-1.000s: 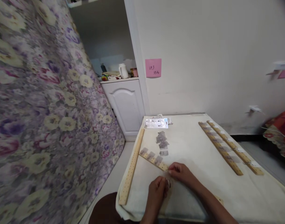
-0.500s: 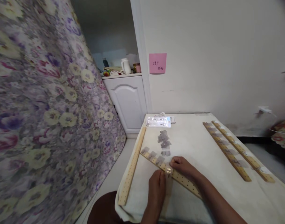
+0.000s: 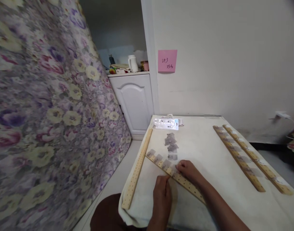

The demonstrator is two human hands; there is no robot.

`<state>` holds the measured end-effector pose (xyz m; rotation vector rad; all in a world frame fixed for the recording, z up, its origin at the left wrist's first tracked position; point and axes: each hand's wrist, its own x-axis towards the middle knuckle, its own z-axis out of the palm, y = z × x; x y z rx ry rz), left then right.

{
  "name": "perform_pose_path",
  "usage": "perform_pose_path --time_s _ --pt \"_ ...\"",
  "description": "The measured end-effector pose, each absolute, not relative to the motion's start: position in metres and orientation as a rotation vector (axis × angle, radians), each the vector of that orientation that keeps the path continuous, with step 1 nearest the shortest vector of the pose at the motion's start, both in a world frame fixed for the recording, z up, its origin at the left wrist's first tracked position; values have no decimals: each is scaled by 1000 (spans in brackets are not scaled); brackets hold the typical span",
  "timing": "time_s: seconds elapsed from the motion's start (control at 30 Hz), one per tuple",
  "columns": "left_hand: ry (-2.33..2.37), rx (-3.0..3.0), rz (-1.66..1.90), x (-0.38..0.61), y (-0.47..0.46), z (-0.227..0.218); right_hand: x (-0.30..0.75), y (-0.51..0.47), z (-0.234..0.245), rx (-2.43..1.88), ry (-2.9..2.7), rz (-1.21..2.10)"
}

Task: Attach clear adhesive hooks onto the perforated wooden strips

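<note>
Left hand (image 3: 162, 192) is pointing forward, knuckles up, its fingers curling at the near edge of the perforated strip (image 3: 186, 183). Right hand (image 3: 188, 170) is reaching in from the right, its fingers bunching beside a clear piece (image 3: 174, 170). For both, opening and hold cannot be told. The strip is lying diagonally on the surface (image 3: 197, 141). A pink note (image 3: 167, 61) is showing "243" above unclear handwriting.

My R forearm (image 3: 217, 202) hides the near end of wood strip (image 3: 188, 185); L arm (image 3: 158, 221) cut off at btm. Pkg (image 3: 161, 124) print too small.
</note>
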<state>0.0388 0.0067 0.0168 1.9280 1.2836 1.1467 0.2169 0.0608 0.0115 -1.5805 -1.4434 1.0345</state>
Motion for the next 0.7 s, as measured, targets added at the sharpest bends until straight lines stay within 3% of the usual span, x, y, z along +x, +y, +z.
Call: perform_pose_path --time_s 0.7 --pt "1423 2152 870 40 0 7 217 61 3 -1733 -1515 869"
